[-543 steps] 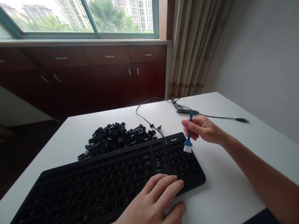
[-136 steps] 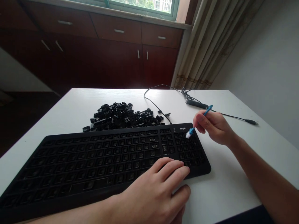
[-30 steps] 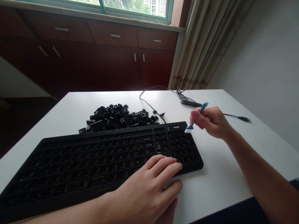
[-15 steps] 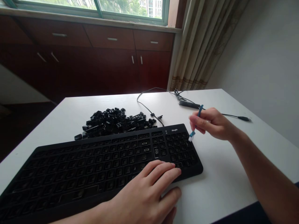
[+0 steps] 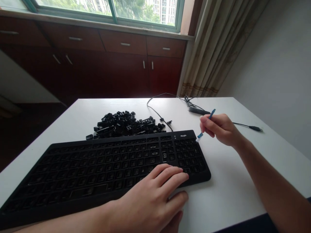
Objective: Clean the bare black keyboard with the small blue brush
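A black keyboard [image 5: 155, 139] with its keycaps off lies at a slant across the white table, its bare key sockets showing. My left hand [image 5: 155, 194] rests palm down over its front edge near the right end. Two or more fingers stretch across the lower sockets; the thumb side hangs over the table. Pinched in my right hand [image 5: 220, 127] is a slim blue brush [image 5: 212, 113] with white bristles. Its bristle end touches or hovers just over the number pad's upper right corner; I cannot tell which. Behind the keyboard lies a heap of loose black keycaps [image 5: 116, 124].
A black cable [image 5: 155, 109] runs from the keyboard's back to a bundled coil and a dark, long object [image 5: 198, 111]. The USB plug [image 5: 255, 128] lies at the right. Beyond the table [image 5: 233, 174] stand wooden cabinets [image 5: 116, 71], a window and a curtain [image 5: 204, 48].
The view has shifted slightly, moving the scene a little to the right. The brush tip has moved up along the number pad's right side, and its handle leans more. My left hand stays in place.
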The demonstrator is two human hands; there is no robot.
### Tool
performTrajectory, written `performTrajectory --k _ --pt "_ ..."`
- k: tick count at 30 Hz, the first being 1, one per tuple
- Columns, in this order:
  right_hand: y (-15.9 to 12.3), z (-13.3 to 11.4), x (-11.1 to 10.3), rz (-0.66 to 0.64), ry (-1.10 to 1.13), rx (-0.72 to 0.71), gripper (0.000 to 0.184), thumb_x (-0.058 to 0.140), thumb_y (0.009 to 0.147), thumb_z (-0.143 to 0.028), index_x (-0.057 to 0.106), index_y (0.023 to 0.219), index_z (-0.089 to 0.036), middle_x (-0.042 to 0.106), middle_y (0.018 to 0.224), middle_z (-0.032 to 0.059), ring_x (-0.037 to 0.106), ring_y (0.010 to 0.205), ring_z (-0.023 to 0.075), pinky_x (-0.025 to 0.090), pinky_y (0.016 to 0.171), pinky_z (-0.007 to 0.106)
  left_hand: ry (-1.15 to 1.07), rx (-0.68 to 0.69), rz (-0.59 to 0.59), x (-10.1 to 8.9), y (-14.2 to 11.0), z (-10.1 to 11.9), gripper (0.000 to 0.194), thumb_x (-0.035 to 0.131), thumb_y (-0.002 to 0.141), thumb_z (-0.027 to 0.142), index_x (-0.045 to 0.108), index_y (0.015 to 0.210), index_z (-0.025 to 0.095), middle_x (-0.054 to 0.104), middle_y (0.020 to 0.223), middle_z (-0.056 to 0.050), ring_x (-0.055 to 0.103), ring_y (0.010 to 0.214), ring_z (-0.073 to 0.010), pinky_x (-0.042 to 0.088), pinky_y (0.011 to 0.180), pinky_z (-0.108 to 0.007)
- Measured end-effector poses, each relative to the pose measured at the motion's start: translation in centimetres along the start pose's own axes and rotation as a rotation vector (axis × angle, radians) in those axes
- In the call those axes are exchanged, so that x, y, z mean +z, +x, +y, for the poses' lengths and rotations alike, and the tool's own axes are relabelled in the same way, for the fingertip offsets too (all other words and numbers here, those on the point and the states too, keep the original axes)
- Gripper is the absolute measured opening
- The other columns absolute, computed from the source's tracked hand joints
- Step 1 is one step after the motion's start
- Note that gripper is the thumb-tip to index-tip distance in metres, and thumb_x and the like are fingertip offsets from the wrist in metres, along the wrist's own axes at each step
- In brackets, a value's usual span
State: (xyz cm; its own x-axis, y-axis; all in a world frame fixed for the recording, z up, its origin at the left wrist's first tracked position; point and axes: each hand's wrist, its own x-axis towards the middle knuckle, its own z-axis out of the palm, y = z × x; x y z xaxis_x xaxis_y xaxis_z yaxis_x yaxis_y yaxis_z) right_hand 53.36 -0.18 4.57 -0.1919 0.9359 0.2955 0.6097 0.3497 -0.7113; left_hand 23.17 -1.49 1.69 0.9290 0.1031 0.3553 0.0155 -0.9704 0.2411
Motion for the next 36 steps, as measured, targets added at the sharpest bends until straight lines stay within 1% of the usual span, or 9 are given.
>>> performTrajectory --k 2,6,8,12,19,22,25,29,36 --pt "0.3 0.6 0.4 -0.053 -0.021 0.047 0.042 0.047 0.103 -0.044 0.067 0.078 -0.017 0.051 0.053 -0.0030 0.045 0.046 0.0096 0.038 0.048 0.025 -0.004 -0.008 -0.006 0.1 0.0 0.0 0.017 0.061 0.088 0.022 0.066 0.104 0.016 0.061 0.134 -0.013 0.055 0.124 -0.0303 0.047 0.107 -0.046" --pt "0.9 1.2 0.6 0.269 -0.359 -0.055 0.030 0.057 0.099 -0.041 0.072 0.092 -0.017 0.067 0.075 0.0041 0.060 0.067 0.0148 0.047 0.066 0.029 -0.018 -0.006 -0.009 -0.1 -0.1 0.1 0.017 0.058 0.090 0.023 0.066 0.104 0.016 0.061 0.133 -0.013 0.055 0.125 -0.0300 0.046 0.107 -0.046" --pt "0.9 1.1 0.5 0.325 -0.355 -0.076 0.029 0.054 0.100 -0.040 0.072 0.093 -0.017 0.067 0.077 0.0045 0.060 0.069 0.0152 0.048 0.068 0.029 -0.010 -0.004 -0.010 -0.2 -0.1 0.2 0.017 0.060 0.090 0.024 0.066 0.104 0.016 0.061 0.133 -0.013 0.055 0.124 -0.0295 0.047 0.107 -0.046" --pt "0.6 0.4 0.8 0.267 -0.145 -0.006 0.036 0.049 0.103 -0.042 0.070 0.087 -0.017 0.055 0.061 -0.0011 0.049 0.052 0.0103 0.041 0.053 0.026 0.007 0.003 -0.014 -0.3 0.0 0.1 0.019 0.063 0.089 0.025 0.065 0.105 0.016 0.061 0.133 -0.013 0.055 0.123 -0.0291 0.047 0.107 -0.046" --pt "0.7 0.4 2.8 0.029 0.180 -0.047 0.037 0.041 0.105 -0.042 0.066 0.098 -0.016 0.058 0.070 0.0009 0.055 0.062 0.0121 0.044 0.055 0.025 -0.004 -0.007 -0.013 -0.2 -0.1 0.1 0.018 0.061 0.089 0.023 0.066 0.105 0.016 0.061 0.131 -0.013 0.055 0.123 -0.0291 0.045 0.108 -0.045" --pt "0.5 0.2 2.1 0.011 -0.164 -0.106 0.036 0.043 0.105 -0.037 0.063 0.084 -0.016 0.059 0.069 0.0018 0.055 0.062 0.0127 0.044 0.062 0.028 -0.006 -0.003 -0.012 -0.3 -0.1 0.2 0.019 0.060 0.089 0.024 0.066 0.105 0.015 0.061 0.132 -0.013 0.055 0.123 -0.0293 0.045 0.108 -0.046" --pt "0.2 -0.2 1.0 0.162 -0.536 -0.129 0.035 0.048 0.102 -0.035 0.060 0.075 -0.016 0.061 0.067 0.0035 0.054 0.059 0.0136 0.041 0.064 0.030 -0.018 0.004 -0.012 -0.3 -0.1 0.2 0.021 0.058 0.089 0.025 0.065 0.106 0.015 0.061 0.133 -0.014 0.054 0.124 -0.0300 0.046 0.107 -0.046" --pt "0.1 -0.4 1.1 0.237 -0.496 -0.152 0.031 0.046 0.103 -0.032 0.062 0.082 -0.017 0.064 0.070 0.0024 0.055 0.058 0.0125 0.042 0.061 0.028 -0.042 -0.003 -0.022 -0.2 -0.1 0.1 0.020 0.056 0.090 0.025 0.065 0.106 0.015 0.060 0.132 -0.014 0.053 0.124 -0.0302 0.045 0.107 -0.047" --pt "0.5 0.3 3.0 0.205 -0.553 -0.321 0.016 0.054 0.100 -0.027 0.067 0.100 -0.018 0.070 0.091 0.0057 0.063 0.081 0.0164 0.048 0.073 0.029 -0.063 -0.011 -0.035 0.0 -0.2 0.1 0.021 0.056 0.089 0.024 0.064 0.107 0.015 0.058 0.134 -0.014 0.052 0.126 -0.0305 0.043 0.109 -0.048"
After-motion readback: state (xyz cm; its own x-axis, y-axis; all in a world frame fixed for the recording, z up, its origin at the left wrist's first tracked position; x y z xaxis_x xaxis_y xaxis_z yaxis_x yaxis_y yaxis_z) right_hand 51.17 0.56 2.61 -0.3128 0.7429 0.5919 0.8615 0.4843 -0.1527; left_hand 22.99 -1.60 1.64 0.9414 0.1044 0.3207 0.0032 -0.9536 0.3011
